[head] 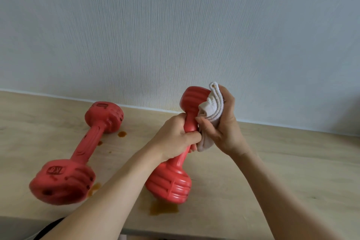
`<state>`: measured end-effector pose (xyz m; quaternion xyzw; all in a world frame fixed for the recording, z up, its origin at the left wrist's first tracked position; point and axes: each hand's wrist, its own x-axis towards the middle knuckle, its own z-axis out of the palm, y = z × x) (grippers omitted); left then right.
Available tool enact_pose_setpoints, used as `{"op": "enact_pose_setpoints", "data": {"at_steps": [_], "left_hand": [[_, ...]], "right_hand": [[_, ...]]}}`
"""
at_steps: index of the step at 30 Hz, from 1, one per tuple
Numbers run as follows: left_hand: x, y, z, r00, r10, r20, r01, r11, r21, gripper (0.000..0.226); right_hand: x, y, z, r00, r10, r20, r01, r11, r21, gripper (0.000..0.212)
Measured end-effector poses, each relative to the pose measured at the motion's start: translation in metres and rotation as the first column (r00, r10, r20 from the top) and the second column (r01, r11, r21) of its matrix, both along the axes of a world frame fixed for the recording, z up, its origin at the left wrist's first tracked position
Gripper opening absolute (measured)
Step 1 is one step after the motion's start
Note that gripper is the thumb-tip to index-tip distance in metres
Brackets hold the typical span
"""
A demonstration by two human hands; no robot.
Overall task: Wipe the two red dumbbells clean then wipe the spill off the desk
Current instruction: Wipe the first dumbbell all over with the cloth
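Spanning the bottom, the desk carries one red dumbbell lying at left. The held dumbbell is tilted, left hand curled round its handle. The right hand grips a white cloth against it. Brown spill sits beneath.

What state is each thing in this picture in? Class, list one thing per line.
Held dumbbell: tilted, gripped by the handle, being wiped.
Lying dumbbell: flat on the desk, untouched.
White cloth: folded, pressed against the held dumbbell.
Left hand: fingers curled round the handle.
Right hand: grips the cloth.
Brown spill: still on the desk.
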<state>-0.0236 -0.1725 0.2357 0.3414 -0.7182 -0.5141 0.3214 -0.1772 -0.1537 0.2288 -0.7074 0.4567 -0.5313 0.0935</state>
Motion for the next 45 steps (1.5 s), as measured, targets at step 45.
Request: {"op": "enact_pose_setpoints", "data": {"at_steps": [45], "left_hand": [[0.016,0.027,0.010,0.725,0.348,0.594,-0.099,0.906,-0.411,0.024]], "right_hand": [[0.025,0.008,0.018,0.938,-0.346,-0.012,0.346,0.935,0.080,0.070]]}}
